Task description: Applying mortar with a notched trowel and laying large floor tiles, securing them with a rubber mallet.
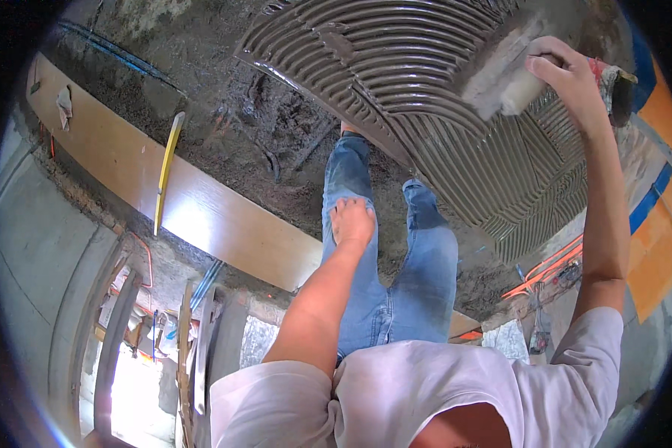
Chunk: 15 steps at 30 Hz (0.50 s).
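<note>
Resting on the blue jeans, the left hand is lying loosely open mid-frame; the right hand is grasping a blurred trowel over ridged mortar, upper right.

Wht short-slv tee, blu jeans; L hand, R hand bare.

No readable text, labels, numbers or signs anywhere.

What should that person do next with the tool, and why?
Perhaps draw the pale-handled trowel across the grey mortar at far right: the right hand grips the tool there, and that patch looks smoother than the combed ridges nearby.
</note>
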Each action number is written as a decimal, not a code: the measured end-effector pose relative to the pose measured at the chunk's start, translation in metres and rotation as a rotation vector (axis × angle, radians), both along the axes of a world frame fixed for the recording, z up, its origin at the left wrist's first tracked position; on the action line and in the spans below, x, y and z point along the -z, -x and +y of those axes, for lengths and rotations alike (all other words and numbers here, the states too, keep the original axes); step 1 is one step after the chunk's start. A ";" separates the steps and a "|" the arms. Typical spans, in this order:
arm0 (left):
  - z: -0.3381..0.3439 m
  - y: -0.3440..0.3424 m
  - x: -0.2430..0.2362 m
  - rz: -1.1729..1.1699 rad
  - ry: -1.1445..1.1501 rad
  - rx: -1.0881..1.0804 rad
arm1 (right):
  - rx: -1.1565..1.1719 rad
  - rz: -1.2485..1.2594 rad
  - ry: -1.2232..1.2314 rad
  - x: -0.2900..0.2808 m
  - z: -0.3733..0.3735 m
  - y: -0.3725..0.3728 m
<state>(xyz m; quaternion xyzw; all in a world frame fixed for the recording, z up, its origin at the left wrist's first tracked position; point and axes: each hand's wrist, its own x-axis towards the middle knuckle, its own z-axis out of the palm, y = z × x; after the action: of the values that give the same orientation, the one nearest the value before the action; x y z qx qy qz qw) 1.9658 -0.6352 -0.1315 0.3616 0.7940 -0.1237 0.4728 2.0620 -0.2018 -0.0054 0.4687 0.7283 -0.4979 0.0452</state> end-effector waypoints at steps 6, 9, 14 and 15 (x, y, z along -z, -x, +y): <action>-0.004 0.001 -0.003 0.009 -0.008 -0.015 | 0.439 0.290 0.299 -0.005 -0.072 0.011; -0.008 -0.001 0.002 0.031 -0.005 0.000 | 0.068 0.112 -0.103 0.050 -0.122 0.016; -0.001 -0.004 0.000 0.027 -0.016 0.038 | -0.207 0.063 -0.049 0.109 -0.159 0.057; 0.000 -0.002 -0.002 0.029 -0.018 0.033 | -0.228 0.087 -0.091 0.114 -0.158 0.070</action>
<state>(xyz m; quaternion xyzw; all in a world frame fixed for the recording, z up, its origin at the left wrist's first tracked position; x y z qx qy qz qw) 1.9683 -0.6352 -0.1300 0.3772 0.7958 -0.1294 0.4558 1.9918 -0.3599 -0.1194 0.3626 0.7998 -0.4759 0.0486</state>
